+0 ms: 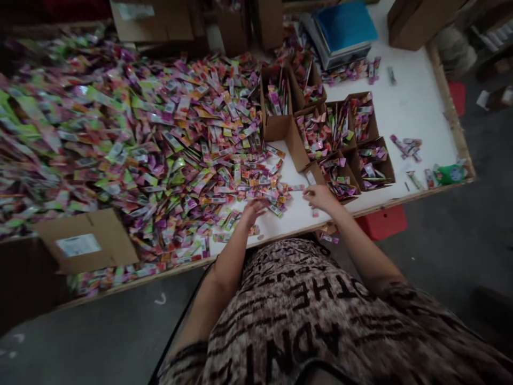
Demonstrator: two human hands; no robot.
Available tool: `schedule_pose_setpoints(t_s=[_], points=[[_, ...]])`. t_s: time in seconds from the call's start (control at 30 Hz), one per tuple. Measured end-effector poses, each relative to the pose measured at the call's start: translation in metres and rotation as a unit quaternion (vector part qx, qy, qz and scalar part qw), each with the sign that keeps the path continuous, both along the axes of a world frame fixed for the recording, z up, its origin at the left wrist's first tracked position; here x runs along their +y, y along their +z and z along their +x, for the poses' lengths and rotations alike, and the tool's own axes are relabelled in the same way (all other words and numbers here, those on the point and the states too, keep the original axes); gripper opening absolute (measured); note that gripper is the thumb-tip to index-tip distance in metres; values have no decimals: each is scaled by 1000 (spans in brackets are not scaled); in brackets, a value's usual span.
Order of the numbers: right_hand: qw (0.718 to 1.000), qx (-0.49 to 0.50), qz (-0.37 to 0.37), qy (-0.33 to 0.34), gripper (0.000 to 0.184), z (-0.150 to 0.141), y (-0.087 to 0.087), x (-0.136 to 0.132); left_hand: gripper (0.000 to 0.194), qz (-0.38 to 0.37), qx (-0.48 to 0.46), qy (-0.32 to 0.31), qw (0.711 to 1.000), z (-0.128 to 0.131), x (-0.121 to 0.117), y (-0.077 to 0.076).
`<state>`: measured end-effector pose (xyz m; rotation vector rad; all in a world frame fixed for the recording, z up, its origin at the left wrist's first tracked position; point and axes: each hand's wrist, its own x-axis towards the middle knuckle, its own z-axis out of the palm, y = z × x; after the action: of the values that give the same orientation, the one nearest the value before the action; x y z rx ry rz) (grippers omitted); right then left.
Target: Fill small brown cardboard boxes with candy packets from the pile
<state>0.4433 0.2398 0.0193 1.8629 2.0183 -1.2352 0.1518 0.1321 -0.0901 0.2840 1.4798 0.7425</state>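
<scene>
My left hand [255, 208] is low over the front of a large heap of small, colourful stick packets [176, 144], its fingers loosely curved and apart, with no packet visibly held. My right hand [320, 197] is over the white tabletop [296, 214], fingers bent and slightly apart. Its fingertips are close to the end of a single packet [295, 187]; whether they touch it I cannot make out. Just beyond that hand stand several small open cardboard boxes [280, 128] filled with packets.
A blue-topped stack [347, 29] stands at the back. Loose packets [406, 147] and a green item [449, 174] lie at right. A cardboard flap [86, 240] overhangs the heap at left. The table has a wooden edge [452, 117]; a red stool [382, 222] stands below.
</scene>
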Motion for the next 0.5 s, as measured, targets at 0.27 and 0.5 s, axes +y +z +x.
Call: schedule_pose_setpoints(t_s=[0.27, 0.5], points=[[992, -127, 17, 0, 42, -94, -85, -20, 44, 53, 87, 114, 988, -59, -13, 35], [998, -33, 36, 35, 18, -50, -38, -51, 11, -124, 69, 312, 939, -125, -136, 42]])
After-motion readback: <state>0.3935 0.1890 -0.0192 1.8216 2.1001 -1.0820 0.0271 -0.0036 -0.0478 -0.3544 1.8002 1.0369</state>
